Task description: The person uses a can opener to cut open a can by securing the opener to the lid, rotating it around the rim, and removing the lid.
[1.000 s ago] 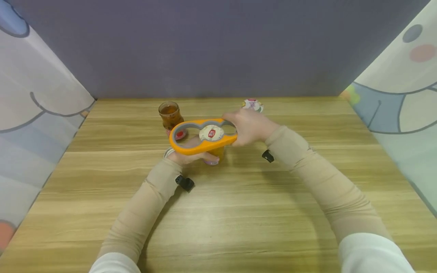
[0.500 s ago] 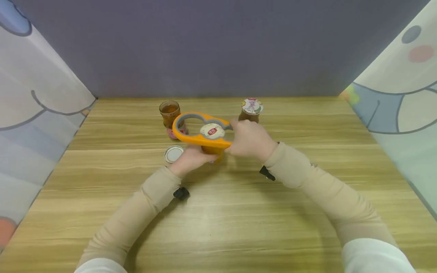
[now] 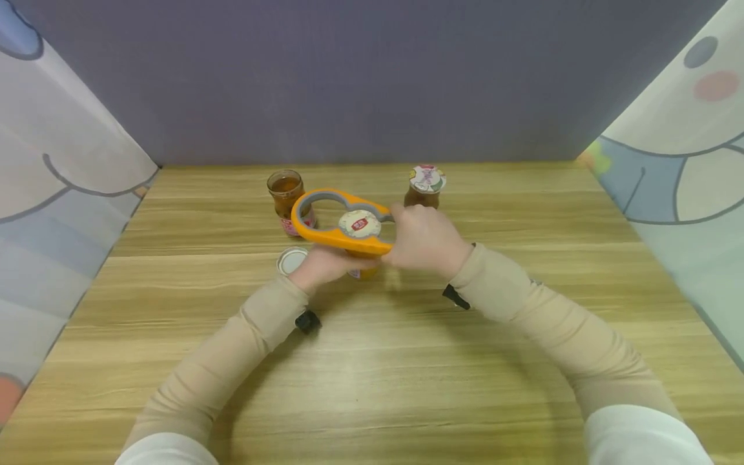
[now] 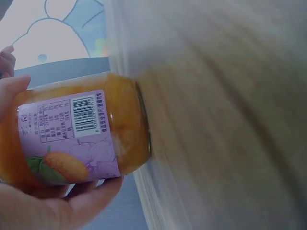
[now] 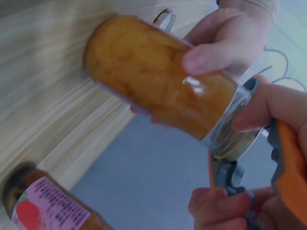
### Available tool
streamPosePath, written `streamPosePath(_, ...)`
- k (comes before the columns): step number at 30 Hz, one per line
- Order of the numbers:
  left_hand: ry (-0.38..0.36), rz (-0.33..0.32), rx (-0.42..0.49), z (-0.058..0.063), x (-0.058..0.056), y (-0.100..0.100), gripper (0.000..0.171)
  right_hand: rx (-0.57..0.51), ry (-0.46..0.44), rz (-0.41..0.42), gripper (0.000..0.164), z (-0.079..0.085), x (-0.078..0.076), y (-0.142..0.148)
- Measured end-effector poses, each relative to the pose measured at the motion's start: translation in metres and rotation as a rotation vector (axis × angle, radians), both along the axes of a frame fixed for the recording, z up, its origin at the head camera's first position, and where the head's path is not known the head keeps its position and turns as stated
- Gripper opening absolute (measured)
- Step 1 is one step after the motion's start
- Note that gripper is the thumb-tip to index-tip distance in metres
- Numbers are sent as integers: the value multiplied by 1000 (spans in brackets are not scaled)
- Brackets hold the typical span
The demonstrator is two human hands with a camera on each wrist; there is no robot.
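Note:
A glass jar of orange fruit pieces [image 4: 129, 124] with a purple label stands on the table, its pale patterned lid [image 3: 360, 224] still on. My left hand [image 3: 328, 265] grips the jar's body, fingers and thumb on opposite sides. Around the lid sits an orange and grey jar opener [image 3: 314, 239], its larger ring pointing left. My right hand [image 3: 427, 240] holds the opener's right end, and in the right wrist view its thumb lies by the lid's edge. The left hand partly hides the jar in the head view.
Behind to the left stands an uncovered jar [image 3: 286, 200] of amber contents. A loose lid [image 3: 292, 260] lies beside my left hand. A capped jar [image 3: 426, 184] with a colourful lid stands behind my right hand. A dark panel [image 3: 372, 84] closes off the table's back.
The opener has turned, its left end swinging away from me, while my right hand has come nearer and the capped jar behind shows more. My left hand keeps its hold on the fruit jar.

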State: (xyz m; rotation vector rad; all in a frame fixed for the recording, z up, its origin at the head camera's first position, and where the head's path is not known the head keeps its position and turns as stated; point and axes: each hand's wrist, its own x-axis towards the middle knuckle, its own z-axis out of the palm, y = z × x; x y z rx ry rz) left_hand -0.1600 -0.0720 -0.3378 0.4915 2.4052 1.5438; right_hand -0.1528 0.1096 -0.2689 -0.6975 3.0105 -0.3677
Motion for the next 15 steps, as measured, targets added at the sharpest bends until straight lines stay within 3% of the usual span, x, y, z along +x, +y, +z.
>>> streamPosePath(8, -85, -147, 49, 2, -10, -8, 60, -10, 3, 85, 47, 0, -10, 6)
streamPosePath(11, -113, -196, 34, 4, -13, -13, 67, -1, 3, 112, 49, 1, -13, 7)
streamPosePath(15, -92, -247, -28, 7, -16, -17, 75, 17, 14, 143, 52, 1, -17, 10)
